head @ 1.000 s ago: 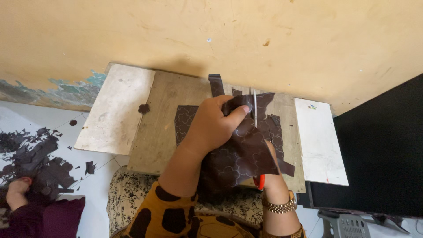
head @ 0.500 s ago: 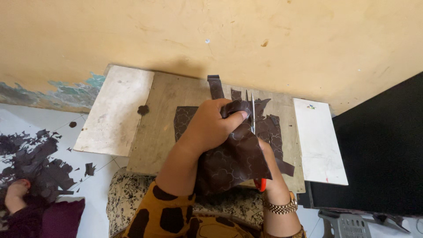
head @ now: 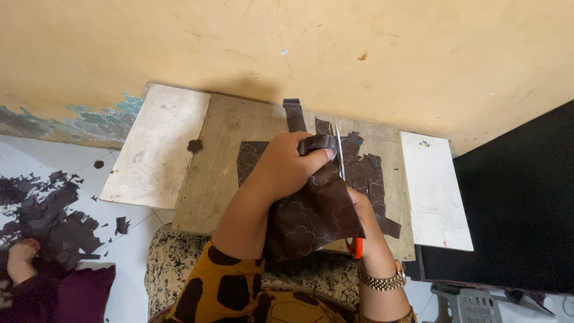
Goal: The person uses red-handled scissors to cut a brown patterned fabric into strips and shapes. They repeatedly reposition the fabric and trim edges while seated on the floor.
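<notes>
- Yellowish plastered wall (head: 359, 54) fills the top of the view; below it a worn wooden board (head: 215, 179) lies flat, flanked by a pale slab (head: 155, 143) on its left and a white panel (head: 430, 191) on its right.
- Dark cabinet face (head: 514, 203) stands at the right edge. White floor tiles at left carry a heap of dark offcuts (head: 48, 215), beside which another person's hand (head: 21, 260) rests.
- Dark patterned sheet (head: 311, 209) is held above the board, near its middle, over further cut pieces (head: 371, 173).
- Left hand (head: 287, 167) is clamped on the sheet's upper edge, fingers folded over it.
- Scissors (head: 338, 152) run with their long axis away from the person, blades just right of the left fingertips and against the sheet's edge.
- Right hand (head: 368, 224) lies nearer the body, mostly hidden under the sheet; it appears closed on the red handles (head: 356, 246).
- Whether the blades are parted cannot be told.
</notes>
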Tool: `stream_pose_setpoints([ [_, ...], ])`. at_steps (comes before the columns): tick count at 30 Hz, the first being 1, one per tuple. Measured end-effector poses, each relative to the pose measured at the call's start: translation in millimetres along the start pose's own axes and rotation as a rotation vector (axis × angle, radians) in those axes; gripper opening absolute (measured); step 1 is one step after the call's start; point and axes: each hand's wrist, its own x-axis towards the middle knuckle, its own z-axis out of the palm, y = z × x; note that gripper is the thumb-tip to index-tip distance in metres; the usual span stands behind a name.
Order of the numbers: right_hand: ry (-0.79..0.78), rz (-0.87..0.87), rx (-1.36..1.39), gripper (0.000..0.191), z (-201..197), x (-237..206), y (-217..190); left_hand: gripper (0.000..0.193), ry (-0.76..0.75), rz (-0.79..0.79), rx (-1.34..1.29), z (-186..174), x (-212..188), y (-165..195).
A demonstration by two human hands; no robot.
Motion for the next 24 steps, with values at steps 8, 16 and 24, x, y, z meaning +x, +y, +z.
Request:
stream_pose_setpoints([
  [8,0.078,0.139,0.12,0.035,3,3,9,0.027,-0.063,-0.045,-0.03,1,5,-15],
  [16,0.132,0.153,0.125,0.03,-2,9,31,0.026,-0.038,-0.073,-0.079,5,12,-32],
  [24,0.161,0.311,-0.118,0.025,-4,6,31,0.024,-0.062,-0.106,-0.074,1,15,-43],
])
